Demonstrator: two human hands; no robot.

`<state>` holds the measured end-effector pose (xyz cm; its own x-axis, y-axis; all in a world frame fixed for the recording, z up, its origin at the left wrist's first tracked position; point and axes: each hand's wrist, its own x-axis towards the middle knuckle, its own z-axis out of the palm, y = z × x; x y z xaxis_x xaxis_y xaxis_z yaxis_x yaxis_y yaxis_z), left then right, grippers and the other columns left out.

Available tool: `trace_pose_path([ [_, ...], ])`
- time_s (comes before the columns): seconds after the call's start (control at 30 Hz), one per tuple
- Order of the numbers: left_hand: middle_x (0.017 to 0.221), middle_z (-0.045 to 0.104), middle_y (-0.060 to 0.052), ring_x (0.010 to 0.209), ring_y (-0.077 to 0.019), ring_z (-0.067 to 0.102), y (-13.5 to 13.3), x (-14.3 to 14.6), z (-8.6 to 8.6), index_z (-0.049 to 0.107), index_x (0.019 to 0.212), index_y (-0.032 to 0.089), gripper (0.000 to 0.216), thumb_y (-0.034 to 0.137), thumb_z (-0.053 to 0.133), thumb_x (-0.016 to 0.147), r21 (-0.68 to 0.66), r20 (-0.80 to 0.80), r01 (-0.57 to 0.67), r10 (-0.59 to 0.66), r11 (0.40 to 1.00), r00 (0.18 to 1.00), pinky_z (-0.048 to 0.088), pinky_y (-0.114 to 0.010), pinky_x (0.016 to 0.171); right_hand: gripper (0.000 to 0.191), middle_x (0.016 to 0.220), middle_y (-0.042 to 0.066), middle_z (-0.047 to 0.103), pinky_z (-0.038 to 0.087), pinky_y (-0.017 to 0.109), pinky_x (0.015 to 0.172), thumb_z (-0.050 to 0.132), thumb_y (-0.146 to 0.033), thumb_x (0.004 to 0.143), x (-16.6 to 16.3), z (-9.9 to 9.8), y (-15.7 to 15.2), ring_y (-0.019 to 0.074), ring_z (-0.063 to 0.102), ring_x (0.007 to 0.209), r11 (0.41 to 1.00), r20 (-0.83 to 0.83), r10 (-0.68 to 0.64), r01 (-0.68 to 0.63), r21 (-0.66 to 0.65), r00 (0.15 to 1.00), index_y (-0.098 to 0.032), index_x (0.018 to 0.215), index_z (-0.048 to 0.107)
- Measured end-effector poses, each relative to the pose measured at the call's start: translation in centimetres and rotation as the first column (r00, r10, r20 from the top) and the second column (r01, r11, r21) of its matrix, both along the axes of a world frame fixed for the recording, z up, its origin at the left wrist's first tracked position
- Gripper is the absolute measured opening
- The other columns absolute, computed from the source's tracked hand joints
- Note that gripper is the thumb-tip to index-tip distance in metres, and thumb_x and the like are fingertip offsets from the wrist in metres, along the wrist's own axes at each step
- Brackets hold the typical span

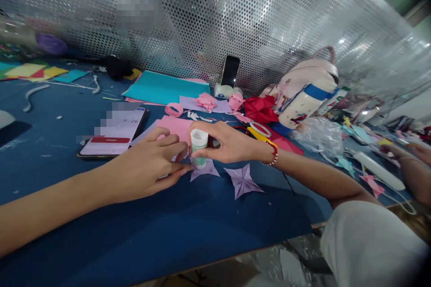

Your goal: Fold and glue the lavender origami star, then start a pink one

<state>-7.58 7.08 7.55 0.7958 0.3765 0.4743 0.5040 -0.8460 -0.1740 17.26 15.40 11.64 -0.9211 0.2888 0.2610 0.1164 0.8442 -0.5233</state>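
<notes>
My right hand [227,141] is wrapped round a white glue stick [199,141] with a green label, its lower end down at a purple folded paper star [205,170]. The fingers of my left hand [148,166] are curled, and its thumb and fingertip meet the left edge of that star, holding it against the table. A second purple paper star [244,180] lies just to the right, apart from both hands. Part of the first star is hidden by the glue stick and my fingers.
A lit phone [112,136] lies at the left, and another phone [230,71] leans upright at the back. Behind my hands are blue sheets [164,87], pink paper flowers [206,102], a red folded paper [260,107] and yellow-handled scissors [261,136]. A bottle [303,105] leans by a bag [308,74].
</notes>
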Motion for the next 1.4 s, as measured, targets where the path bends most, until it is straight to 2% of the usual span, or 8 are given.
trace_pose_path([
  [0.1, 0.098, 0.069, -0.004, 0.086, -0.0248, 0.055, 0.1, -0.1, 0.1, 0.086, 0.113, 0.032, 0.040, 0.026, 0.046, 0.115, -0.022, 0.014, 0.014, -0.014, 1.000, 1.000, 0.035, -0.046, 0.094, 0.028, 0.085, -0.005, 0.054, 0.038, 0.027, 0.073, 0.072, -0.038, 0.105, -0.4, 0.1, 0.1, 0.0131, 0.045, 0.072, 1.000, 0.016, -0.006, 0.006, 0.015, 1.000, -0.023, 0.103, 0.048],
  [0.23, 0.101, 0.071, -0.004, 0.089, -0.0247, 0.057, 0.1, -0.2, 0.1, 0.086, 0.117, 0.035, 0.038, 0.027, 0.049, 0.114, -0.044, 0.015, 0.010, -0.009, 0.999, 1.000, 0.036, -0.046, 0.094, 0.030, 0.085, -0.005, 0.054, 0.038, 0.027, 0.073, 0.073, -0.037, 0.104, -0.8, 0.1, 0.0, 0.0136, 0.046, 0.071, 0.999, 0.022, -0.042, 0.041, 0.031, 0.999, -0.024, 0.100, 0.046],
  [0.43, 0.097, 0.071, -0.005, 0.083, -0.0242, 0.057, 0.0, -0.1, 0.0, 0.088, 0.111, 0.032, 0.044, 0.029, 0.045, 0.116, -0.038, 0.004, -0.006, 0.006, 0.999, 1.000, 0.039, -0.047, 0.093, 0.029, 0.082, -0.006, 0.055, 0.036, 0.028, 0.071, 0.072, -0.034, 0.103, -0.6, -0.1, -0.6, 0.0136, 0.045, 0.069, 0.994, 0.016, -0.088, 0.087, 0.065, 0.996, -0.024, 0.101, 0.045],
  [0.63, 0.096, 0.069, -0.005, 0.085, -0.0250, 0.056, 0.0, -0.1, -0.6, 0.088, 0.110, 0.031, 0.047, 0.029, 0.042, 0.117, -0.035, -0.008, -0.034, 0.034, 0.999, 0.999, 0.038, -0.048, 0.090, 0.026, 0.077, -0.007, 0.053, 0.037, 0.027, 0.068, 0.071, -0.038, 0.105, 0.4, -0.1, -0.6, 0.0132, 0.045, 0.065, 0.996, 0.017, -0.084, 0.083, 0.029, 0.996, -0.023, 0.106, 0.050],
  [0.77, 0.096, 0.068, -0.005, 0.085, -0.0246, 0.056, -0.1, -0.1, -1.0, 0.087, 0.107, 0.030, 0.045, 0.029, 0.043, 0.116, -0.038, -0.006, -0.058, 0.058, 0.998, 0.998, 0.039, -0.048, 0.092, 0.026, 0.076, -0.007, 0.055, 0.037, 0.028, 0.067, 0.073, -0.037, 0.103, 0.9, 0.2, -1.1, 0.0134, 0.048, 0.064, 0.994, 0.045, -0.111, 0.111, 0.009, 0.993, -0.024, 0.102, 0.051],
  [0.97, 0.097, 0.069, -0.005, 0.082, -0.0218, 0.053, 0.0, -0.1, -1.4, 0.082, 0.088, 0.024, 0.044, 0.029, 0.047, 0.115, -0.046, 0.011, -0.066, 0.066, 0.997, 0.998, 0.037, -0.046, 0.091, 0.023, 0.085, -0.003, 0.063, 0.037, 0.028, 0.065, 0.072, -0.037, 0.103, 1.3, 0.4, -1.5, 0.0135, 0.050, 0.066, 0.977, 0.063, -0.195, 0.199, -0.072, 0.979, -0.022, 0.107, 0.056],
  [1.2, 0.096, 0.068, -0.004, 0.084, -0.0228, 0.055, 0.0, -0.2, -1.4, 0.085, 0.096, 0.028, 0.040, 0.027, 0.050, 0.114, -0.085, 0.035, -0.061, 0.065, 0.994, 0.997, 0.036, -0.045, 0.093, 0.028, 0.075, -0.007, 0.052, 0.034, 0.028, 0.065, 0.073, -0.031, 0.101, 0.7, 1.5, -0.9, 0.0131, 0.049, 0.064, 0.994, 0.133, -0.103, 0.105, -0.007, 0.986, -0.023, 0.095, 0.047],
  [1.4, 0.098, 0.069, -0.005, 0.084, -0.0228, 0.056, 0.1, -0.2, -1.3, 0.084, 0.090, 0.027, 0.048, 0.029, 0.043, 0.116, -0.117, 0.047, -0.048, 0.054, 0.992, 0.997, 0.035, -0.046, 0.091, 0.026, 0.075, -0.007, 0.054, 0.034, 0.028, 0.068, 0.073, -0.034, 0.102, 1.0, 1.5, -0.3, 0.0132, 0.051, 0.065, 0.996, 0.167, -0.093, 0.094, 0.004, 0.982, -0.022, 0.097, 0.051],
])
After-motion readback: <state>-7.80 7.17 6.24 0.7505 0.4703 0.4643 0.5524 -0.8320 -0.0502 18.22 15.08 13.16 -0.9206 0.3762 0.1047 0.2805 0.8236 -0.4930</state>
